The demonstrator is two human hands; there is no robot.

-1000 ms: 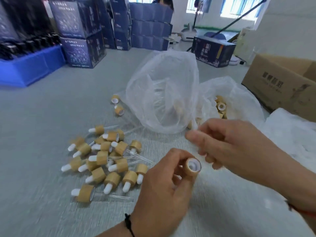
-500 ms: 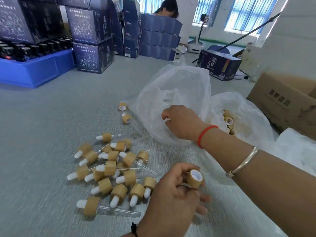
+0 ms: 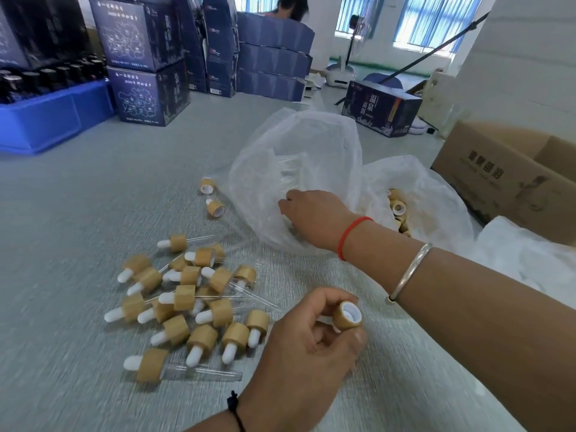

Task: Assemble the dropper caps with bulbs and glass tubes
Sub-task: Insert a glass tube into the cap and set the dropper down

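My left hand (image 3: 299, 347) pinches a bamboo dropper cap (image 3: 347, 318) between thumb and fingers, its white-lined open end facing up. My right hand (image 3: 314, 213) reaches into the mouth of a clear plastic bag (image 3: 311, 145) that holds glass tubes (image 3: 288, 173). Its fingertips are down among the plastic, so what they touch is hidden. A pile of several assembled droppers (image 3: 184, 299) with white bulbs and glass tubes lies on the grey table to the left of my left hand. Two loose caps (image 3: 215, 208) lie beside the bag.
A second plastic bag (image 3: 436, 198) holding bamboo caps (image 3: 397, 207) lies right of my right arm. A cardboard box (image 3: 498, 173) stands at the right edge. A blue crate (image 3: 46, 120) and stacked dark boxes (image 3: 146, 95) stand at the back left. A person works behind the far boxes.
My right hand moved from close in front of me forward into the bag of glass tubes. My left hand kept hold of the cap and stayed roughly where it was.
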